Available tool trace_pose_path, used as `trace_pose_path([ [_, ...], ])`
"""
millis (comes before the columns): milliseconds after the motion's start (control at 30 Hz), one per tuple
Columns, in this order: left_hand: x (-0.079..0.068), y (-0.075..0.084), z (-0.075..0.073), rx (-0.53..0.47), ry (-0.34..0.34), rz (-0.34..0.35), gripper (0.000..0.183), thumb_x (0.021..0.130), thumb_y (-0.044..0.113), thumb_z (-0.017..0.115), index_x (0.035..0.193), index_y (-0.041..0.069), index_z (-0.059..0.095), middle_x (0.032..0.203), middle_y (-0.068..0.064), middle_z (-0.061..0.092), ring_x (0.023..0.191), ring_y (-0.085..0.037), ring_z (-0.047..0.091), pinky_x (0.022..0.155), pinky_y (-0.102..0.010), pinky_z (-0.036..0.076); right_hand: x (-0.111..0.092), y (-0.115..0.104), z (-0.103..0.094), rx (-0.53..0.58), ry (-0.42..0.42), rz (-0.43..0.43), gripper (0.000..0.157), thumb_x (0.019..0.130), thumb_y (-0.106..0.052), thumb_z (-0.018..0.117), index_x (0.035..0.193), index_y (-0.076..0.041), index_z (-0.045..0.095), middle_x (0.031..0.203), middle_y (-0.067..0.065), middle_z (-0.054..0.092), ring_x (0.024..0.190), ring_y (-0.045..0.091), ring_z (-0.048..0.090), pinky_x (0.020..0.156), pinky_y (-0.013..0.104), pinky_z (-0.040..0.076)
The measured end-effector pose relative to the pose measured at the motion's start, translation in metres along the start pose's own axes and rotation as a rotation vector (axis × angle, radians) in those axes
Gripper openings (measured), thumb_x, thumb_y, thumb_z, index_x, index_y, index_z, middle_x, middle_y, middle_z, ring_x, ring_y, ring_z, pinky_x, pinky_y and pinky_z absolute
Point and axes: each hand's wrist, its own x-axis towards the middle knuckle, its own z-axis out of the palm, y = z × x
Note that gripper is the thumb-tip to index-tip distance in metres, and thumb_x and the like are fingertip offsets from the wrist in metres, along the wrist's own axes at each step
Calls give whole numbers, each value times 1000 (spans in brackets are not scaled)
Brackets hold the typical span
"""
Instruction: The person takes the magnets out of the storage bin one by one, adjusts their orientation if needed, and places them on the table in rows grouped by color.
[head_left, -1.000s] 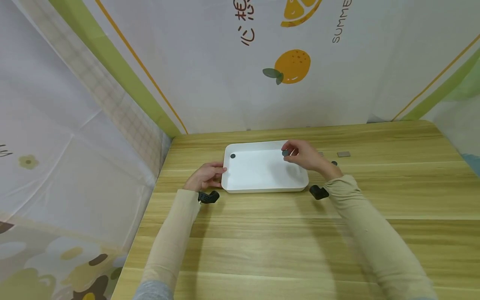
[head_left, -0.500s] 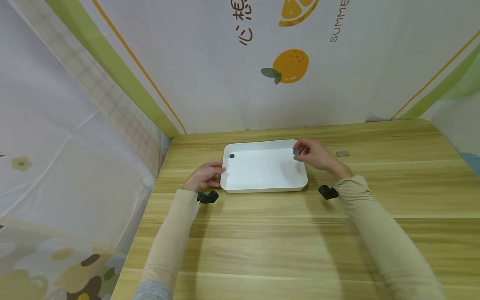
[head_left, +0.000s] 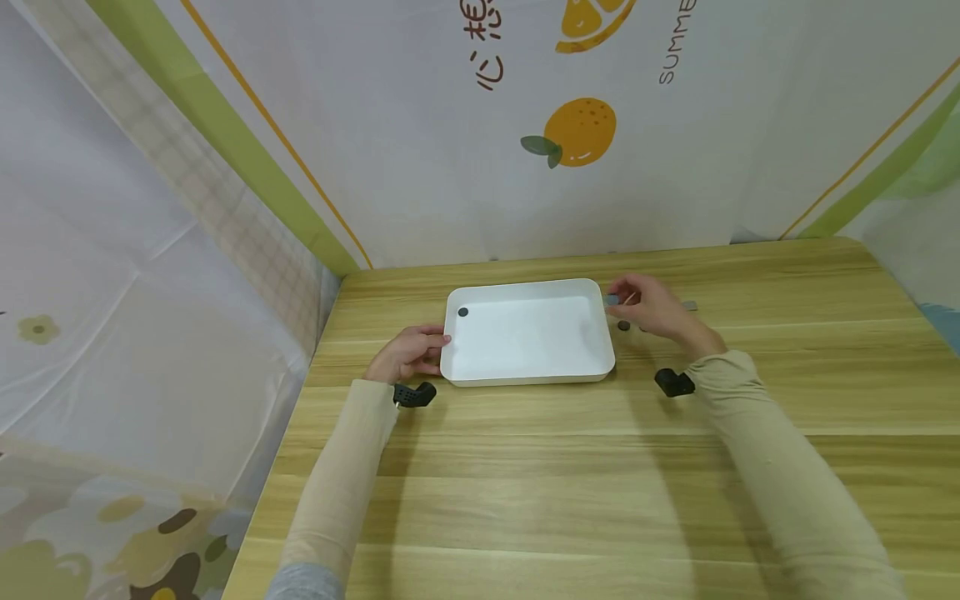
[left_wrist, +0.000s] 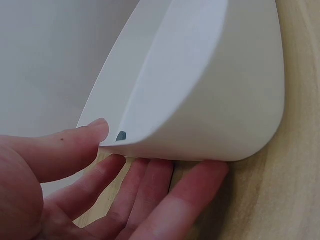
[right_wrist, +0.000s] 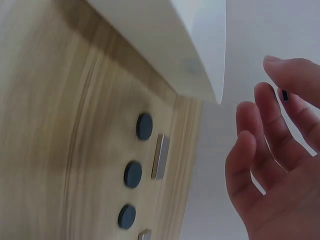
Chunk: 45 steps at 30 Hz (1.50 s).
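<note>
A shallow white tray (head_left: 527, 333) lies on the wooden table, with one small dark disc (head_left: 462, 312) in its upper left part. My left hand (head_left: 411, 352) grips the tray's left end. In the left wrist view, the thumb is over the rim and the fingers lie against the outer wall. Just beyond the tray's right edge, my right hand (head_left: 654, 308) is raised and pinches another small dark disc (head_left: 612, 300). Only a sliver of that held disc shows between thumb and forefinger in the right wrist view.
Beside the tray's right end, a row of dark discs (right_wrist: 133, 174) lies on the table (head_left: 525, 483). A flat grey metal bar (right_wrist: 160, 156) is next to them, and part of another bar (right_wrist: 145, 235) shows. A printed curtain (head_left: 420, 167) hangs behind the table.
My right hand has moved right, from over the tray to past its right edge, still pinching the disc. My left hand keeps its grip and the tray has hardly shifted.
</note>
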Motion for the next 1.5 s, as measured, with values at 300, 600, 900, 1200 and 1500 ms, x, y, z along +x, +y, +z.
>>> trace_pose_path([
  [300, -1, 1, 1, -5, 8, -9, 49, 98, 12, 55, 145, 5, 41, 122, -12, 59, 89, -14, 64, 71, -33, 59, -11, 18, -12, -26, 49, 31, 33, 92, -20, 66, 117, 0, 58, 106, 17, 59, 89, 26, 53, 68, 27, 47],
  [600, 1, 2, 0, -12, 20, -28, 50, 98, 13, 55, 145, 7, 41, 131, -15, 55, 92, -15, 64, 71, -33, 60, -24, 31, -27, -76, 87, 77, 35, 94, -19, 62, 122, 1, 58, 114, 21, 57, 95, 30, 51, 73, 33, 44],
  [900, 0, 1, 0, -14, 12, -17, 49, 98, 13, 55, 145, 7, 41, 126, -13, 58, 90, -14, 64, 70, -32, 59, -34, 44, -37, -94, 120, 120, 35, 95, -18, 61, 123, 2, 57, 116, 22, 54, 100, 32, 50, 79, 38, 42],
  [1200, -2, 1, 0, -15, 5, -11, 50, 98, 13, 55, 145, 5, 40, 125, -13, 59, 88, -14, 65, 69, -30, 59, -42, 53, -44, -93, 113, 170, 41, 96, -23, 59, 128, 2, 55, 112, 22, 51, 102, 35, 50, 77, 35, 43],
  [1500, -2, 2, 0, -13, -10, -8, 50, 99, 13, 54, 146, 4, 39, 127, -14, 58, 89, -13, 65, 70, -31, 59, -46, 66, -46, -117, 117, 178, 37, 95, -18, 61, 124, 4, 56, 103, 17, 50, 94, 30, 50, 64, 26, 43],
])
